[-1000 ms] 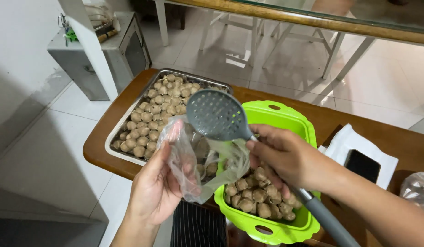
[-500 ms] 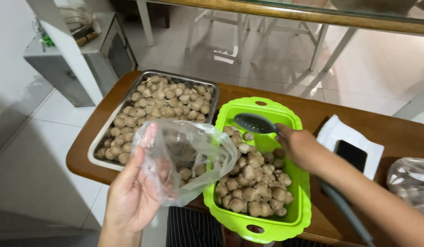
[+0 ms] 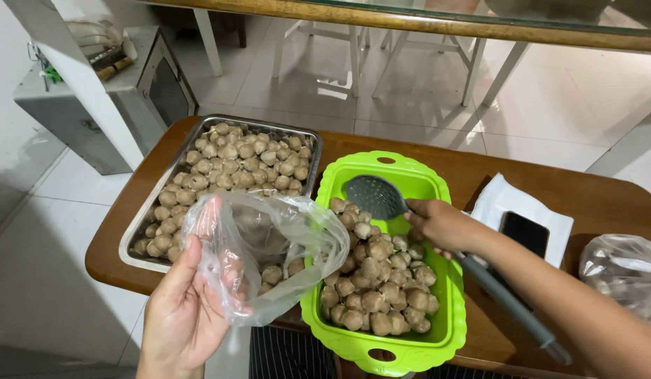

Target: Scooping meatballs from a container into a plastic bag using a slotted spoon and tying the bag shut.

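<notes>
Wooden table (image 3: 592, 203): left hand (image 3: 181, 312) gripping open clear plastic bag (image 3: 269, 253); right hand (image 3: 444, 224) clasping slotted spoon (image 3: 378, 196) over meatballs (image 3: 374, 288) in green basket (image 3: 452, 330), beside steel tray (image 3: 139, 242).

Right-edge clear bag (image 3: 623, 277) cut off, contents blurred; skimmer handle (image 3: 511, 305) partly hidden.

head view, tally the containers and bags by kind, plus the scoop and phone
metal tray: 1
green basket: 1
clear plastic bags: 2, one in the left hand at, one at the table's right end
slotted scoop, in the right hand: 1
phone: 1
total: 6
</notes>
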